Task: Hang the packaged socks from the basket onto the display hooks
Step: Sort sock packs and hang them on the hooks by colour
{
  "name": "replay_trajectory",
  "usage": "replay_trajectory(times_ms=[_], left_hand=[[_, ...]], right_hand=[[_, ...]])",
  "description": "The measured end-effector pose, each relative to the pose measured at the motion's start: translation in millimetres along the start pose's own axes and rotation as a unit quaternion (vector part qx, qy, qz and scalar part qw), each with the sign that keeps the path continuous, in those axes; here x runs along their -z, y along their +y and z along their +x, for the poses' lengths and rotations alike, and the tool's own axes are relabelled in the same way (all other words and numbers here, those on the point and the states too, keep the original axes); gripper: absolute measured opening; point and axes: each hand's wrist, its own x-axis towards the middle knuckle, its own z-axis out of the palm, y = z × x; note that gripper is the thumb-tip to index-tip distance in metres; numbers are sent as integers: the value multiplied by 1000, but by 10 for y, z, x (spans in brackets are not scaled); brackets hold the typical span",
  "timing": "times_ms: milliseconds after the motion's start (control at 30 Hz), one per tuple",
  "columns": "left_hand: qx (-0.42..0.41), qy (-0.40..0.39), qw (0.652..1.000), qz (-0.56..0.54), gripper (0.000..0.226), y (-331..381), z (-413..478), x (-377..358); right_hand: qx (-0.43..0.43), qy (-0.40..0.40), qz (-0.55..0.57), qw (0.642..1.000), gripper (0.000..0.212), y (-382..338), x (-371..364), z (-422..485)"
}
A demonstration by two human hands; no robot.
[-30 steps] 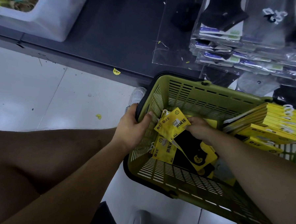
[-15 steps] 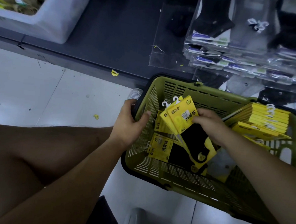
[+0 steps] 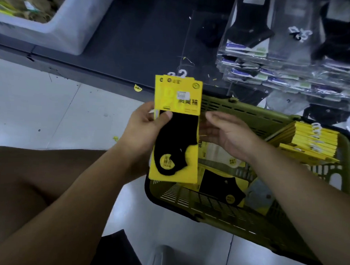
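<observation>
Above the basket (image 3: 242,112), the left hand (image 3: 144,128) is gripping a few yellow packaged socks (image 3: 176,132) upright, thumb pressing on the front card and the white hanger loops (image 3: 178,73) pointing away from the wrist. The right hand (image 3: 228,135), just beside the packs' right edge, is lying open with relaxed fingers and holding nothing. The step in hand is probably squaring the packs before hanging, with stacked packs (image 3: 311,139) waiting beyond the right hand; the next move is calling for aligning the loops and carrying them toward the clear-bagged socks (image 3: 275,56), whose hooks are not showing.
</observation>
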Motion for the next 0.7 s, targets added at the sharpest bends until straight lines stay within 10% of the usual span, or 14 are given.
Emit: replay_trajectory(times_ms=[167,467,600,700], left_hand=[[-7,73,997,-12,28,-76,233,250],[-16,86,996,6,32,-297,393,184],[-15,69,997,3,31,-347,378,136],[-10,61,998,-7,27,-335,363,128]], right_hand=[[-59,103,-499,859,34,626,528,297],[-58,74,-726,682,70,1068,611,703],[-79,97,-710,693,68,1222,628,709],[-105,103,-626,766,61,1230,696,727]])
